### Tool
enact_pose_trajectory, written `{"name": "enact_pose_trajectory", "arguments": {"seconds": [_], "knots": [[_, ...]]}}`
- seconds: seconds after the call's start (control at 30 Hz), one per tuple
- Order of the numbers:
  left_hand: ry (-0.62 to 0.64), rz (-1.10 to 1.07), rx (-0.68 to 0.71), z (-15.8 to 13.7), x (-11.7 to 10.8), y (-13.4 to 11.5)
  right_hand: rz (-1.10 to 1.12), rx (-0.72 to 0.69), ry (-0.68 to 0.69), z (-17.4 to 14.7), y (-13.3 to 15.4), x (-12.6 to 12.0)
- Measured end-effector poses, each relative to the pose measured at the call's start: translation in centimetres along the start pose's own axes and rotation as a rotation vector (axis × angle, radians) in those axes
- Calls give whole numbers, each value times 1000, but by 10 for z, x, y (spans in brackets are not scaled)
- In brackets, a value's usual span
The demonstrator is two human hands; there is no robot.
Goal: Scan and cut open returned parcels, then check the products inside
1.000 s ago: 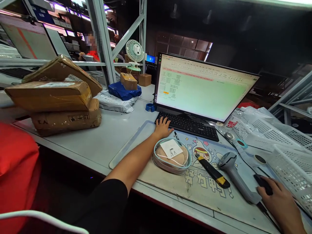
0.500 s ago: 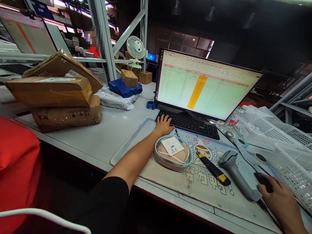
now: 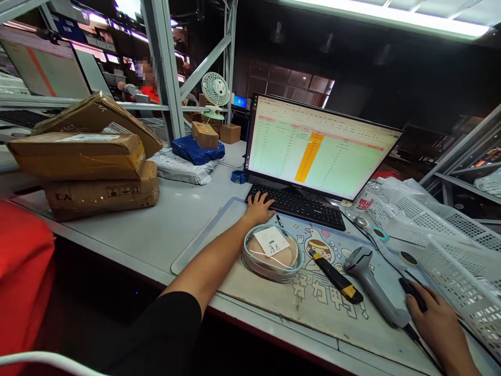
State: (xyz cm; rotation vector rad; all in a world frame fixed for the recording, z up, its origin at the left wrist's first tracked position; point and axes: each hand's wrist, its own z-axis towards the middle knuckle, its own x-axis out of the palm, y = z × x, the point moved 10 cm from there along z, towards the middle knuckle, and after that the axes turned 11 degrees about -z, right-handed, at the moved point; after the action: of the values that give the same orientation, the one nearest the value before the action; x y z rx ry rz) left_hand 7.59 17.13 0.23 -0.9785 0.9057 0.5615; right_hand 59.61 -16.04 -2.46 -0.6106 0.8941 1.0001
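A white desk (image 3: 188, 209) is stretching across the scene, and a printed mat (image 3: 270, 298) is covering its near side! The monitor (image 3: 324, 151) is glowing at the back, cardboard boxes (image 3: 90, 156) are piling up left, and a white perforated basket (image 3: 462, 282) is crowding the right. Front and centre, the black keyboard (image 3: 305, 206) is sitting below the screen, the left hand (image 3: 257, 209) spreading its fingers over its left end, gripping nothing. A barcode scanner (image 3: 378, 292), a clear oval case (image 3: 288, 259) and a utility knife (image 3: 336, 277) are filling the space between the hands. The right hand (image 3: 436, 318) is gripping the black mouse (image 3: 413, 295), just beside the scanner's handle, and a pen (image 3: 279, 221) is lying behind the case.
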Motion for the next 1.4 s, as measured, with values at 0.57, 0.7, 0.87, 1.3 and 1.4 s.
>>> {"name": "enact_pose_trajectory", "arguments": {"seconds": [0.57, 0.7, 0.87, 1.3, 1.4], "knots": [[-350, -315, -177, -9, -75, 23, 11, -39, -142, 8, -11, 24], [-293, -555, -134, -16, -125, 8, 10, -16, -137, 5, -1, 21], [169, -610, 194, -92, -119, -58, 28, 39, -127, 2, 9, 11], [25, -367, 138, -175, -52, -39, 82, 44, -203, 1, 14, -21], [-51, -335, 144, -176, -65, -34, 135, 32, -220, 8, 42, -64]]}}
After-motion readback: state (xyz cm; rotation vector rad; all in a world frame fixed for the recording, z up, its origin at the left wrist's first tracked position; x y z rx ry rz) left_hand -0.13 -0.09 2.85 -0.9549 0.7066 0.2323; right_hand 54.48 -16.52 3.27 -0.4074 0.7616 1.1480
